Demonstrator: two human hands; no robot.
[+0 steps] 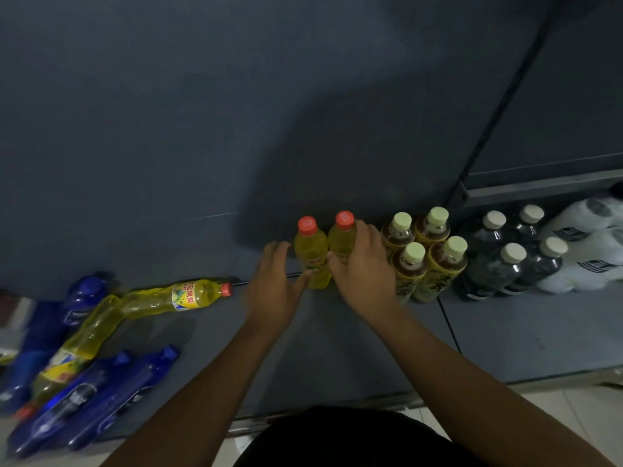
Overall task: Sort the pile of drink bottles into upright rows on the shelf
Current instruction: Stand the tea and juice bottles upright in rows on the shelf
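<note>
Row-building step: my right hand [364,274] curls round the right yellow bottle [341,241], upright at the shelf's [337,352] far wall. My left hand [273,284] has its fingers spread beside the left yellow bottle [312,256]. Next I'd reach left for the lying yellow bottle [188,296].

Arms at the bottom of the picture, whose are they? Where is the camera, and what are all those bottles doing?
There is no machine here. The arms belong to a person. The camera sits on that person's head and looks forward and down, so you see what they see.

The right hand is wrapped around an upright yellow plastic bottle with a red cap. A twin yellow bottle stands just left of it, and the left hand is open beside that twin.

Everything sits on a dark grey shelf. To the right stand four brown bottles with pale green caps, then dark bottles with white caps.

On the left, blue plastic bottles and more yellow ones lie on their sides, not yet stood up.
</note>
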